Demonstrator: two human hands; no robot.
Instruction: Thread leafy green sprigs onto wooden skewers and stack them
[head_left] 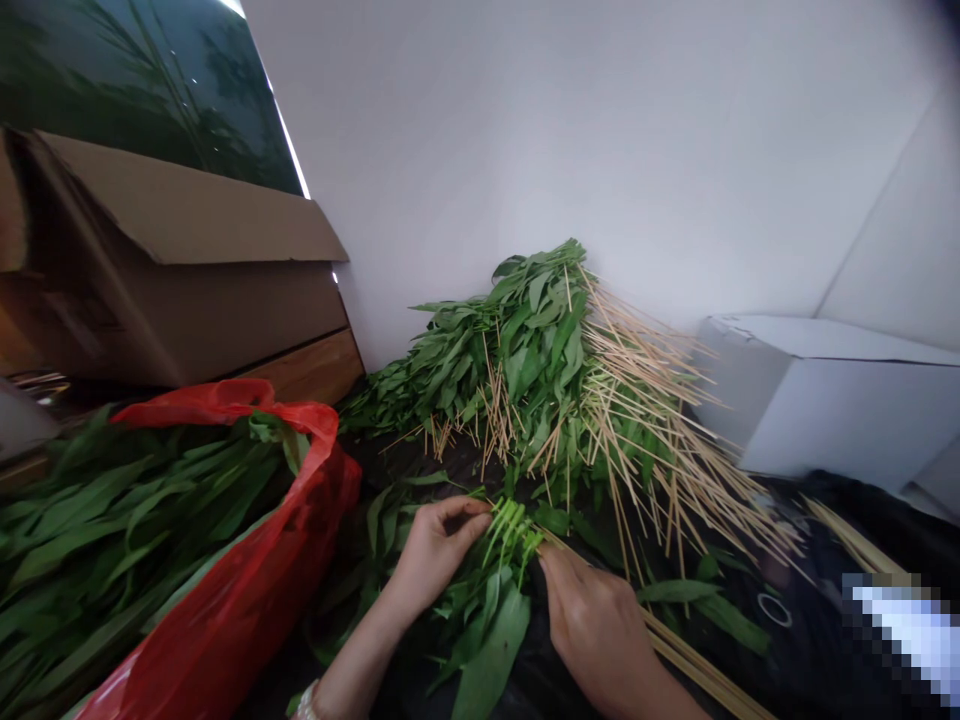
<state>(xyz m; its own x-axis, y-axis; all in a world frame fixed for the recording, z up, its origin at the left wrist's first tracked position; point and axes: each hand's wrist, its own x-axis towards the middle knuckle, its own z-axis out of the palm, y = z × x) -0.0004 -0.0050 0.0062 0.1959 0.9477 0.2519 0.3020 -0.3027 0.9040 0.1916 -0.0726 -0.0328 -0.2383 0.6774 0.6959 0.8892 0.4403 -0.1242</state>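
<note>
Both of my hands work at a small bunch of green leaves [491, 640] with pale stems gathered on a thin wooden skewer. My left hand [439, 550] pinches at the left end of the skewer, thumb and forefinger together by the stems. At the bunch's right side, my right hand [592, 610] is closed round the stems and skewer, its fingertips partly hidden. The leaves hang down between my hands over a black sheet. Behind them is a large pile of leafy bunches [540, 340] on skewers [660, 420], whose bare ends point mostly right.
A red plastic bag [247, 600] full of long leaves [97, 530] stands at the left. Behind it is an open cardboard box [217, 310]. A white box [847, 410] sits at the right, near loose skewers [705, 670] and a white ring [774, 609].
</note>
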